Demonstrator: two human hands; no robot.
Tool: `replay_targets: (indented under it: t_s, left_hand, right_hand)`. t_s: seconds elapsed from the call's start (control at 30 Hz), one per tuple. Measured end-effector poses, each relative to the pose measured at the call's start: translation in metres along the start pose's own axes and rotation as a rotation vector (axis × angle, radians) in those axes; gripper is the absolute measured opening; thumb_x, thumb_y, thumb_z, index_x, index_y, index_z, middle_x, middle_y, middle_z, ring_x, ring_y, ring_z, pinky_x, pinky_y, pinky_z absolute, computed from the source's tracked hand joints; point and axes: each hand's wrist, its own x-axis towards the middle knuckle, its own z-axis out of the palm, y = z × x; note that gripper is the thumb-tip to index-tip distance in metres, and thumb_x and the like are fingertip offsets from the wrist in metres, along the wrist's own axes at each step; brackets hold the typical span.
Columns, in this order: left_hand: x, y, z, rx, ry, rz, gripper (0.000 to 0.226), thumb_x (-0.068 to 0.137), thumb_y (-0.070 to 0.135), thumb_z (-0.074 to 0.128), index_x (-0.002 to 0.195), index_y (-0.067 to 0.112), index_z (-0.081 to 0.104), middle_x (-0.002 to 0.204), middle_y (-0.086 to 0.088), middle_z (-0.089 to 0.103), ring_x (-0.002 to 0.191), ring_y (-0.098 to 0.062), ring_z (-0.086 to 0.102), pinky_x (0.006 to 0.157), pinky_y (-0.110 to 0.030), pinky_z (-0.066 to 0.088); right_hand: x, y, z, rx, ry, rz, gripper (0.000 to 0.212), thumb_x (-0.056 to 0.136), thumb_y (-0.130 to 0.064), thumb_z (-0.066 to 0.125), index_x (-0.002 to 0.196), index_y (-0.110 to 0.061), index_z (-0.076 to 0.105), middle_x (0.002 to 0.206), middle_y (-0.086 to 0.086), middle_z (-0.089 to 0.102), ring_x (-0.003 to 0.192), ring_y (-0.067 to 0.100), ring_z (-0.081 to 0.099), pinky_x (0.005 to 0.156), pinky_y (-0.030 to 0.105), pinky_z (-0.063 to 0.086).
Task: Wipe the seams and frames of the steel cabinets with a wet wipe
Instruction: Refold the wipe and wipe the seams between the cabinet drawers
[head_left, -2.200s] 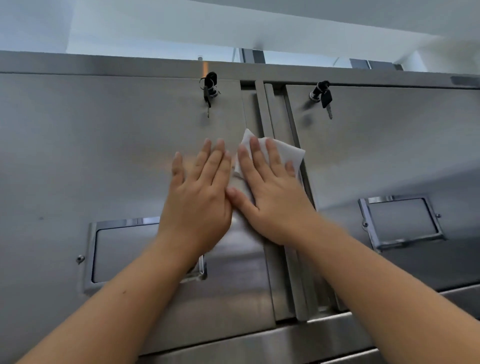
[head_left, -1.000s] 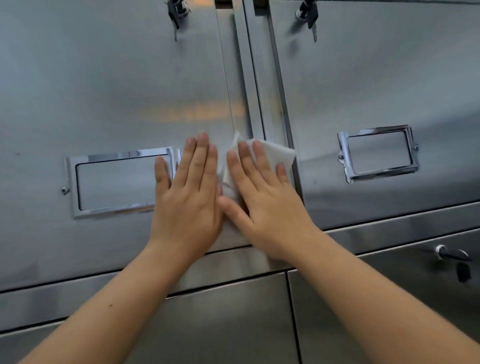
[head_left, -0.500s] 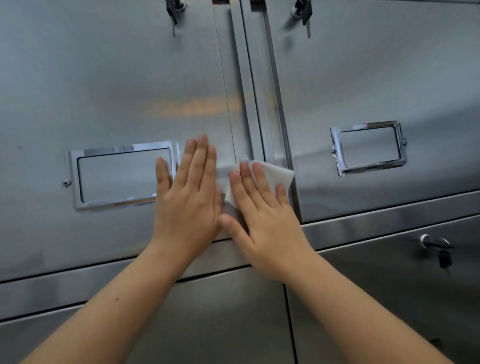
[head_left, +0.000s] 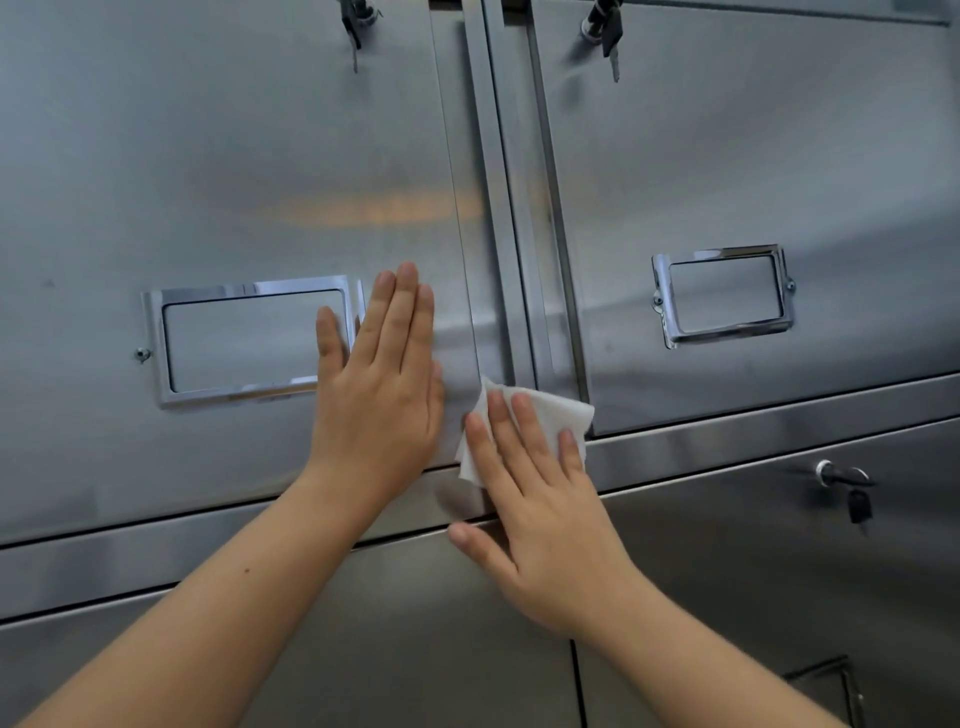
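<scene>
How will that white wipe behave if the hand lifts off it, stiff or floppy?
Probably floppy: the wipe looks thin and creased under the right hand. Likely light, so it may drop off the upright cabinet once the flat fingers stop pressing. It should slide easily on smooth steel.

Workplace or institutional storage area suggested; exact kind cannot be told. View filled by bank of brushed steel cabinets (head_left: 208, 156), doors (head_left: 753, 156) set side by side and in rows, divided by steel frame (head_left: 498, 208). In doors, key locks (head_left: 826, 474) fitted, keys (head_left: 609, 31) seen hanging from three. Chrome label holders (head_left: 239, 396) screwed to two upper doors, as found on filing or locker units.
</scene>
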Motion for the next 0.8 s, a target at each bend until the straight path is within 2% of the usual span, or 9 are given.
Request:
replay_targets:
  t_s: [0.07,0.2,0.27,0.4,0.47,0.57,0.67,0.73,0.8]
  left_hand:
    - [0.0,0.0,0.0,-0.003,-0.001,0.001,0.054,0.095,0.024,0.028,0.141,-0.003,0.033,0.149,-0.019,0.029,0.138,-0.029,0.026,0.111,-0.049,0.002]
    - [0.0,0.0,0.001,-0.014,0.0,-0.003,0.053,0.1,0.026,0.017,0.14,-0.004,0.033,0.148,-0.019,0.031,0.137,-0.028,0.024,0.11,-0.05,0.004]
    - [0.0,0.0,0.001,-0.003,0.008,-0.004,0.052,0.099,0.026,0.021,0.14,-0.003,0.034,0.147,-0.019,0.032,0.137,-0.029,0.026,0.11,-0.049,0.003]
    - [0.0,0.0,0.001,-0.016,0.002,0.0,0.053,0.094,0.023,0.03,0.141,-0.003,0.033,0.148,-0.019,0.03,0.137,-0.03,0.028,0.111,-0.048,0.001]
    - [-0.001,0.001,0.0,-0.023,-0.001,-0.002,0.053,0.094,0.023,0.029,0.141,-0.003,0.033,0.149,-0.018,0.03,0.137,-0.029,0.027,0.111,-0.048,0.001]
    - [0.0,0.001,0.0,-0.027,-0.003,-0.008,0.053,0.098,0.025,0.023,0.141,-0.003,0.033,0.148,-0.019,0.03,0.137,-0.029,0.027,0.111,-0.048,0.001]
    - [0.0,0.001,-0.001,-0.054,-0.022,-0.014,0.058,0.101,0.03,0.006,0.141,-0.003,0.03,0.149,-0.019,0.028,0.138,-0.029,0.022,0.111,-0.049,0.002]
    - [-0.001,0.001,0.0,-0.06,-0.024,-0.011,0.058,0.1,0.03,0.005,0.142,-0.004,0.029,0.15,-0.019,0.027,0.138,-0.03,0.022,0.111,-0.048,0.003]
    - [-0.001,0.001,0.002,-0.059,-0.005,-0.002,0.054,0.1,0.026,0.013,0.142,-0.004,0.029,0.149,-0.02,0.027,0.138,-0.03,0.023,0.112,-0.047,0.002]
  right_hand:
    - [0.022,0.001,-0.013,0.011,-0.003,0.002,0.073,0.093,-0.061,0.005,0.149,-0.016,0.005,0.157,0.007,0.004,0.144,0.017,-0.007,0.114,0.05,0.004]
    - [0.056,-0.005,-0.032,0.092,-0.065,0.054,0.077,0.08,-0.07,0.0,0.139,-0.027,-0.025,0.148,-0.006,-0.034,0.132,0.005,-0.038,0.111,0.04,-0.018]
    - [0.044,-0.012,-0.026,0.115,-0.058,0.078,0.081,0.081,-0.069,-0.001,0.145,-0.022,-0.018,0.151,-0.003,-0.03,0.134,0.008,-0.035,0.111,0.041,-0.016]
    - [0.0,-0.013,0.0,0.018,0.003,0.043,0.076,0.095,-0.061,0.011,0.149,-0.009,0.014,0.157,0.011,0.01,0.144,0.022,-0.002,0.106,0.056,0.006]
    - [0.002,-0.007,0.0,-0.004,-0.015,0.029,0.073,0.096,-0.06,0.011,0.148,-0.009,0.016,0.156,0.011,0.015,0.144,0.022,0.003,0.105,0.058,0.011]
    - [0.029,-0.002,-0.014,0.028,0.03,0.01,0.074,0.09,-0.065,0.002,0.149,-0.019,0.001,0.157,0.002,-0.001,0.143,0.012,-0.013,0.111,0.048,0.001]
    - [0.057,-0.005,-0.032,0.101,-0.06,0.07,0.073,0.077,-0.066,-0.003,0.137,-0.03,-0.022,0.152,-0.007,-0.026,0.133,0.003,-0.034,0.11,0.038,-0.017]
    - [0.057,-0.01,-0.032,0.093,-0.061,0.082,0.074,0.078,-0.065,-0.001,0.138,-0.027,-0.024,0.151,-0.006,-0.028,0.133,0.004,-0.035,0.109,0.038,-0.019]
    - [0.037,-0.012,-0.02,0.053,0.001,0.06,0.075,0.087,-0.064,0.003,0.146,-0.02,-0.011,0.156,0.001,-0.015,0.14,0.01,-0.024,0.11,0.044,-0.01]
